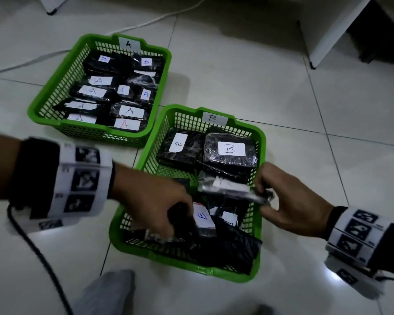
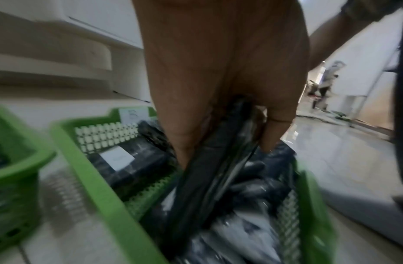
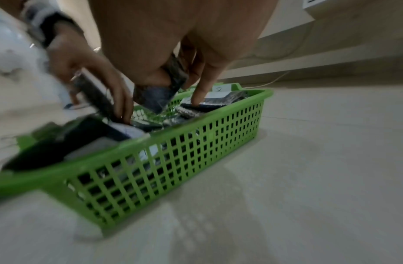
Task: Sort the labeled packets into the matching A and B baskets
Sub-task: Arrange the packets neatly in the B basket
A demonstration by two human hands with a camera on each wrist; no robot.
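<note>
My left hand (image 1: 152,201) curls its fingers (image 2: 275,128) round a black B packet (image 1: 201,220) over the B basket (image 1: 146,155). My right hand (image 1: 291,201) pinches a shiny black wrapped packet (image 1: 232,189) at the basket's right rim. A-labelled packets fill the A basket (image 1: 55,87) beyond.
</note>
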